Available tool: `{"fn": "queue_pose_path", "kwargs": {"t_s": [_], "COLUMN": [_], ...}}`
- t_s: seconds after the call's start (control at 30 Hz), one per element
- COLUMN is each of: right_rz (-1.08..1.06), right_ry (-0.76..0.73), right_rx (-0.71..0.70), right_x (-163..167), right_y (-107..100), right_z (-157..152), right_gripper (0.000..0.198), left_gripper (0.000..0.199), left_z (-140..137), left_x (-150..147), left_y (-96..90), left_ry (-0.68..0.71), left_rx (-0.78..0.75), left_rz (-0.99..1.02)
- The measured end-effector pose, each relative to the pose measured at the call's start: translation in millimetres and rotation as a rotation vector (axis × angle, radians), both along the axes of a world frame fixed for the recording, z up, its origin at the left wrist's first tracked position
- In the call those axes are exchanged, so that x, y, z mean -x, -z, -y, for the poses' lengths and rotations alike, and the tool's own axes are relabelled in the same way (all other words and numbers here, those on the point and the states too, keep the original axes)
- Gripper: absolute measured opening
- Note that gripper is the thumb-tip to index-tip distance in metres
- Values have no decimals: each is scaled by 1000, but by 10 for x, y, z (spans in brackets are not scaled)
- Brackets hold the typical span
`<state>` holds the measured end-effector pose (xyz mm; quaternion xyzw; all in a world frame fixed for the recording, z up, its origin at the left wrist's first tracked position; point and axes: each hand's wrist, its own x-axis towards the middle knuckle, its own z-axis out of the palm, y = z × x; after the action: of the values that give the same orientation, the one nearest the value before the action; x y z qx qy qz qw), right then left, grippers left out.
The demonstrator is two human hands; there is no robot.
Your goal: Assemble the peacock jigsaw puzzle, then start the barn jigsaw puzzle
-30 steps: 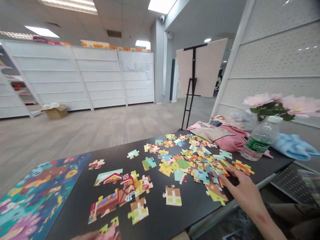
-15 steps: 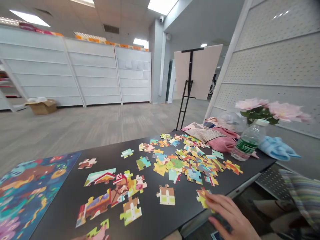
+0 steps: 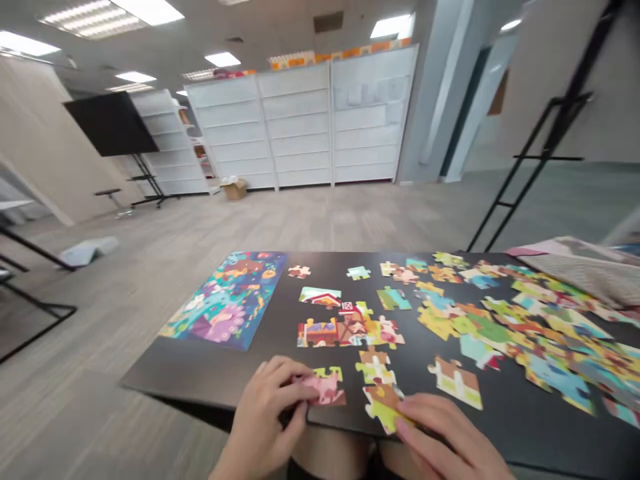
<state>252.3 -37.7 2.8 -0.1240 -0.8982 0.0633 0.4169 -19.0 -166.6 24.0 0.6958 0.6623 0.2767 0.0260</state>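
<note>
My right hand [image 3: 445, 433] pinches a brown and yellow-green puzzle piece [image 3: 384, 403] by its right edge. That piece lies just below a brown, white and green piece [image 3: 374, 365], their edges meeting or nearly so. On the near left, the fingers of my left hand [image 3: 273, 413] are closed on the left end of a pink pig puzzle piece [image 3: 326, 387], hiding part of it. Beyond both hands lies a joined section with a red barn, a horse and a cow [image 3: 350, 329]. A separate roof piece [image 3: 320, 296] sits behind that section.
Loose puzzle pieces [image 3: 480, 327] are heaped across the right of the black table [image 3: 200, 377]. One brown and white piece [image 3: 456, 381] lies beyond my right hand. A colourful sea picture [image 3: 227, 300] lies at the left. Cloth [image 3: 565, 257] is at the back right.
The view has swung left. My right hand has carried its piece from the table's right front edge to below the brown, white and green piece. My left hand has come into view.
</note>
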Motion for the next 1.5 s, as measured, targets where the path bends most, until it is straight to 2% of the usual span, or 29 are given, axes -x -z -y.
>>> {"fn": "queue_pose_path", "kwargs": {"t_s": [0.1, 0.17, 0.23, 0.3, 0.43, 0.6, 0.77, 1.0, 1.27, 1.5], "right_rz": [147, 290, 381, 379, 296, 363, 395, 304, 371, 388], "right_ry": [-93, -99, -89, -47, 62, 99, 52, 1, -39, -76], "right_rx": [20, 13, -13, 0, 114, 212, 301, 242, 285, 324], "right_x": [501, 632, 628, 560, 481, 577, 614, 609, 713, 853], "right_y": [-100, -158, -183, -171, -100, -98, -163, -133, -289, -195], "right_z": [16, 8, -7, -24, -33, -6, -25, -86, -267, -345], "right_gripper": [33, 34, 40, 46, 46, 54, 43, 21, 22, 20], "left_gripper": [29, 29, 30, 30, 30, 31, 32, 33, 31, 31], "left_z": [27, 41, 43, 37, 26, 35, 29, -7, -21, -10], "left_x": [-45, -49, -44, -36, -18, 1, 10, 36, 63, 30], "left_y": [-18, -5, 5, 7, 12, 36, 25, 76, 102, 43], "left_ry": [-24, -30, -22, -7, 11, 46, 64, 86, 100, 103], "left_rx": [-2, -12, -14, -15, -12, -16, -22, -88, -91, -43], "left_rz": [121, 161, 181, 188, 183, 135, 117, 122, 147, 122]}}
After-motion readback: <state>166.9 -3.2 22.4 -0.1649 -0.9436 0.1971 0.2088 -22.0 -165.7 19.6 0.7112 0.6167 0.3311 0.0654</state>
